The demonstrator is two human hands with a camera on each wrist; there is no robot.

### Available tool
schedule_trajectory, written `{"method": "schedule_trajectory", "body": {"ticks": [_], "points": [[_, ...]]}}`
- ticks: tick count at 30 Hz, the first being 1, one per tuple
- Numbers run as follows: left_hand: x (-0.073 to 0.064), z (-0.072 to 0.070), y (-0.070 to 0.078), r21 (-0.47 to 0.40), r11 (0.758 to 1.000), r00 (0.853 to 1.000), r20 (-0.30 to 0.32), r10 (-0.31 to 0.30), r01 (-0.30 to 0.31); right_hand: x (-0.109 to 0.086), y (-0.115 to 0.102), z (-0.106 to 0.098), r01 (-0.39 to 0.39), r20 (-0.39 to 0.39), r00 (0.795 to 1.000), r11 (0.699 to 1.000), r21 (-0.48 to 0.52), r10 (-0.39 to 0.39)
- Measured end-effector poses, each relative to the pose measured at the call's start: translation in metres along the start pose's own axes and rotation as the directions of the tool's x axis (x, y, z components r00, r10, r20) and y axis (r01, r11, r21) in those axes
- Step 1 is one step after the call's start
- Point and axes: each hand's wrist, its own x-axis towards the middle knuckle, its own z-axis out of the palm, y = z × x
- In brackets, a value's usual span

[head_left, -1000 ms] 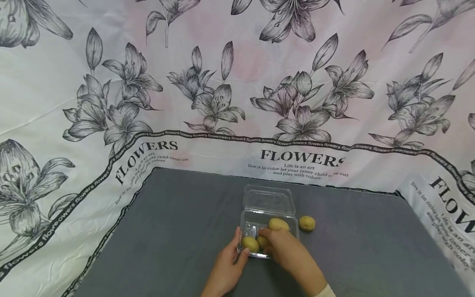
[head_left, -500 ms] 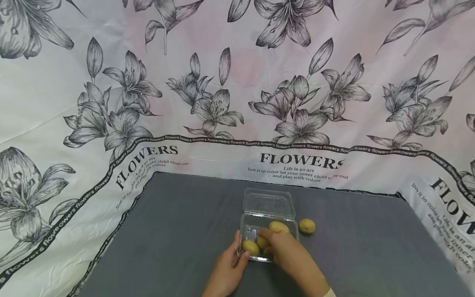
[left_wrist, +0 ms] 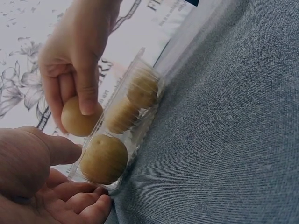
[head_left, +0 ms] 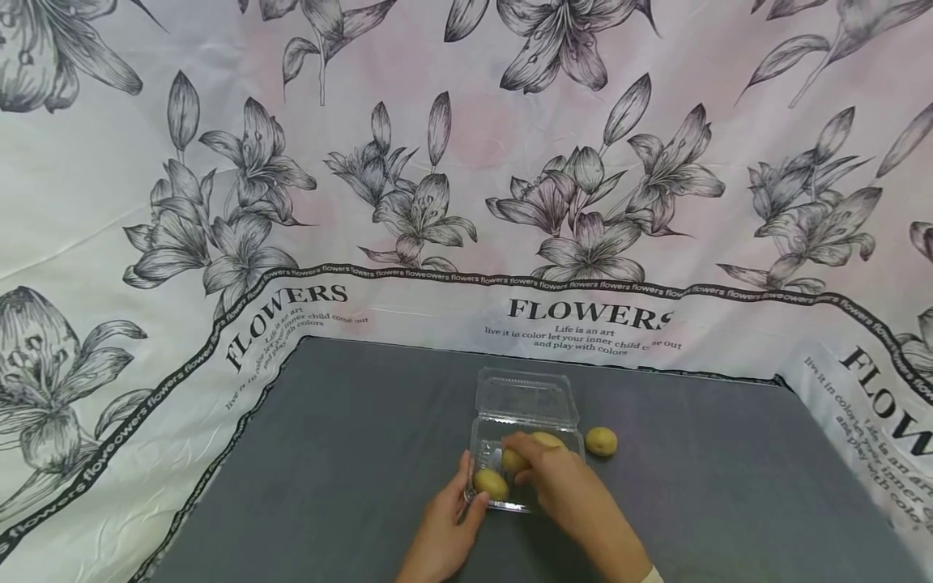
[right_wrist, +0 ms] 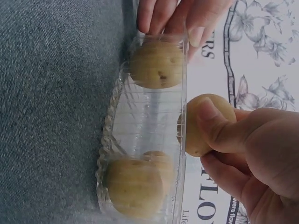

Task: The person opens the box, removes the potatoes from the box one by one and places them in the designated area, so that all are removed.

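Note:
A clear plastic clamshell box stands on the dark table, its lid folded back. My left hand grips the box's near left corner, thumb at the rim and fingers against the outside. Between the thumb and fingers of my right hand is a potato, raised at the level of the box's rim. One potato lies inside by my left thumb. Toward the right end are two more, a larger potato and another potato partly behind it. In the head view my right hand covers part of them.
A loose potato lies on the grey table just right of the box. A white cloth printed with flowers hangs along the back and both sides of the table.
My right hand has lifted the potato from inside the box up to the rim. My left hand keeps its grip on the box, and the loose potato has not moved.

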Motion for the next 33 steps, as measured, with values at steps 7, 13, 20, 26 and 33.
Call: {"method": "schedule_trajectory", "body": {"ticks": [7,13,20,26,33], "points": [[-0.001,0.0,0.0,0.006,1.0,1.0,0.004,-0.013,0.013,-0.001,0.005,-0.002,0.02,-0.098,0.995,1.0,-0.022,-0.022],[-0.002,0.0,-0.002,0.007,1.0,1.0,0.0,-0.009,0.009,-0.003,0.01,-0.007,-0.017,-0.112,0.994,1.0,-0.016,0.015],[-0.001,-0.001,0.001,0.011,1.0,1.0,0.002,0.003,-0.003,-0.005,0.02,-0.017,-0.04,-0.145,0.989,0.999,0.035,0.044],[-0.001,0.0,0.001,0.012,1.0,1.0,-0.002,0.009,-0.009,-0.006,0.03,-0.023,0.02,-0.232,0.973,1.0,0.021,-0.015],[-0.001,0.0,0.001,0.013,1.0,1.0,-0.006,0.018,-0.018,-0.01,0.038,-0.031,-0.03,-0.254,0.967,1.0,-0.003,0.029]]}}
